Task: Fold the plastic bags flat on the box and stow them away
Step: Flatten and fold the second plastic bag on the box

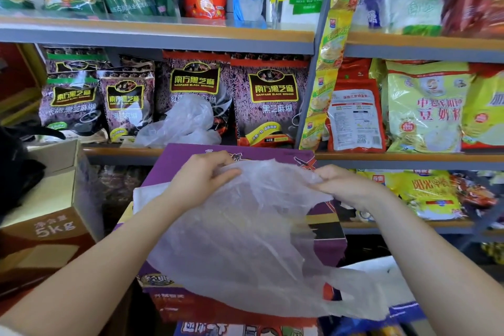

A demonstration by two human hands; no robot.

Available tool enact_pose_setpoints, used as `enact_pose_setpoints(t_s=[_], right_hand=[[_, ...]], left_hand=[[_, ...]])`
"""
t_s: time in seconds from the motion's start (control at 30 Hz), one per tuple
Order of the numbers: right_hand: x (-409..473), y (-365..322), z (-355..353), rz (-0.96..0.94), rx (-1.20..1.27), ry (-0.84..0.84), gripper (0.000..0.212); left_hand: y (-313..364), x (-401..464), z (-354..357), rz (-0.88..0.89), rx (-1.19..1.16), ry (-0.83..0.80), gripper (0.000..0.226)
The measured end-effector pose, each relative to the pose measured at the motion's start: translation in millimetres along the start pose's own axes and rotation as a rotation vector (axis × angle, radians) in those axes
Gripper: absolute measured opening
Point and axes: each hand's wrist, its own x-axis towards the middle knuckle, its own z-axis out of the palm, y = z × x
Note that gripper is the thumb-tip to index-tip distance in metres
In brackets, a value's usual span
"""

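Note:
A clear plastic bag (245,232) lies spread over the top of a purple box (174,161) in front of me. My left hand (201,177) pinches the bag's far left corner. At the far right corner, my right hand (343,185) grips the bag's edge with curled fingers. The bag's handles trail toward me past the box's near right edge. A folded white sheet of plastic (147,194) shows under my left forearm on the box. Crumpled clear bags (185,123) sit on the shelf behind the box.
Shelves (163,35) packed with food packets rise straight ahead and to the right. An open brown carton (51,215) marked 5kg stands at the left, with something black (16,166) beside it. More boxes lie below the purple one.

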Motion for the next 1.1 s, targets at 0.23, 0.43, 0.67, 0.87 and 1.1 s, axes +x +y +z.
enact_pose_setpoints(t_s=[0.23, 0.43, 0.67, 0.87, 1.1], right_hand=[[20, -3, 6, 0.276, 0.859, 0.199, 0.018], [29, -19, 14, 0.118, 1.093, 0.183, 0.026], [25, -15, 10, -0.252, 1.247, -0.08, 0.064], [30, -23, 18, -0.379, 1.433, 0.175, 0.027], [46, -12, 18, -0.022, 0.337, 0.599, 0.033]], left_hand=[[-18, -15, -1, 0.157, -0.044, -0.053, 0.055], [-27, -23, -4, 0.122, -0.042, -0.041, 0.052], [-41, -26, -11, -0.012, -0.037, 0.011, 0.044], [-41, -21, -12, -0.048, -0.065, 0.019, 0.04], [-46, -21, -11, 0.034, -0.065, -0.037, 0.074]])
